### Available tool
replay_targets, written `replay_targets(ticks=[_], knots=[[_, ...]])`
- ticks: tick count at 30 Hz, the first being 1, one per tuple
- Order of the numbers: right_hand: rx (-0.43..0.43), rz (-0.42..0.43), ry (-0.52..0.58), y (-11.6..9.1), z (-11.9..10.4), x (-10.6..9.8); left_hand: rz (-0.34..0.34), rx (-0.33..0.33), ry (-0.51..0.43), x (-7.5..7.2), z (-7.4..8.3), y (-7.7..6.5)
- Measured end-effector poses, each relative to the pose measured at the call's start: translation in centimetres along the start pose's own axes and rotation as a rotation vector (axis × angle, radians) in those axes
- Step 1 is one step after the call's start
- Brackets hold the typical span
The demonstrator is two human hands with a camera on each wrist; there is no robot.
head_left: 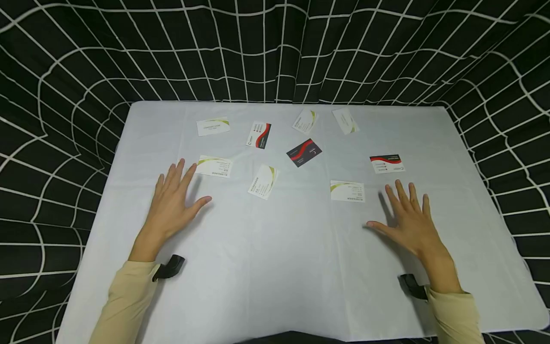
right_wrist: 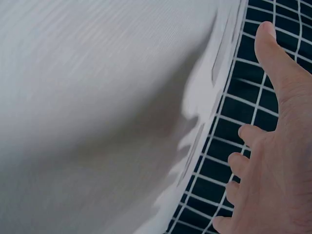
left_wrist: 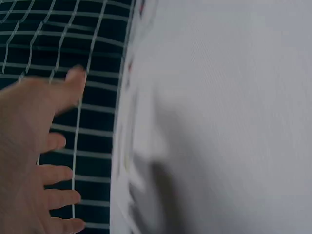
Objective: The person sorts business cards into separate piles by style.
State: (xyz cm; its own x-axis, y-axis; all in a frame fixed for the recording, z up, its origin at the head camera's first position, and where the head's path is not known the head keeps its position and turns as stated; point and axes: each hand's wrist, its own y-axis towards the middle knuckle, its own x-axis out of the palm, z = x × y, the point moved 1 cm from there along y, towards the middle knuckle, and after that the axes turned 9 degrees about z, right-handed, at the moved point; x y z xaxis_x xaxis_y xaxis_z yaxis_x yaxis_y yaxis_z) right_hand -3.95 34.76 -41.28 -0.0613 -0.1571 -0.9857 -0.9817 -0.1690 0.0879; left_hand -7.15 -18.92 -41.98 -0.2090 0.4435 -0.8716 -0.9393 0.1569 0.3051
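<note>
My left hand (head_left: 172, 205) hovers over the left part of the table with fingers spread and nothing in it. Its index fingertip appears beside a white-and-green business card (head_left: 214, 166). On the right, my other hand (head_left: 406, 222) is also spread and holds nothing. Nearest to it are a white business card with a black-and-red band (head_left: 387, 164) and a white-and-green one (head_left: 347, 191). In both wrist views, the left hand (left_wrist: 34, 146) and right hand (right_wrist: 273, 136) are raised off the cloth, casting shadows on it.
More business cards lie scattered farther back: a dark one with a red stripe (head_left: 304, 152), a red-black-white one (head_left: 259, 135), and several white-and-green ones, such as the card at centre (head_left: 263, 182). A white cloth covers the table (head_left: 275, 267). Black fabric with white grid lines (head_left: 258, 52) surrounds it.
</note>
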Motion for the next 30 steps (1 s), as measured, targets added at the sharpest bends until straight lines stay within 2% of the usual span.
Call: replay_targets(ticks=[3, 6, 10, 15, 17, 22, 30], knots=[[-0.007, -0.001, 0.020, 0.4, -0.8, -0.1, 0.083, -0.013, -0.109, -0.1, 1.6, 0.5], [-0.017, 0.028, 0.082, 0.9, -1.7, -0.1, 0.109, -0.038, -0.200, 0.3, 3.0, 0.8], [-0.052, 0.087, 0.155, 1.8, -3.2, 0.2, 0.059, -0.072, -0.297, 1.1, 4.6, 1.0], [-0.101, 0.106, 0.153, 3.0, -5.4, 1.0, -0.042, -0.106, -0.421, 2.3, 6.3, 1.0], [-0.117, 0.104, 0.145, 3.5, -6.4, 1.2, -0.068, -0.105, -0.430, 2.7, 7.0, 1.1], [-0.176, 0.102, 0.146, 4.8, -9.3, 1.7, -0.088, -0.085, -0.371, 3.6, 8.2, 1.2], [-0.265, 0.088, 0.162, 6.9, -13.6, 2.3, -0.112, -0.116, -0.314, 4.4, 9.2, 1.0]])
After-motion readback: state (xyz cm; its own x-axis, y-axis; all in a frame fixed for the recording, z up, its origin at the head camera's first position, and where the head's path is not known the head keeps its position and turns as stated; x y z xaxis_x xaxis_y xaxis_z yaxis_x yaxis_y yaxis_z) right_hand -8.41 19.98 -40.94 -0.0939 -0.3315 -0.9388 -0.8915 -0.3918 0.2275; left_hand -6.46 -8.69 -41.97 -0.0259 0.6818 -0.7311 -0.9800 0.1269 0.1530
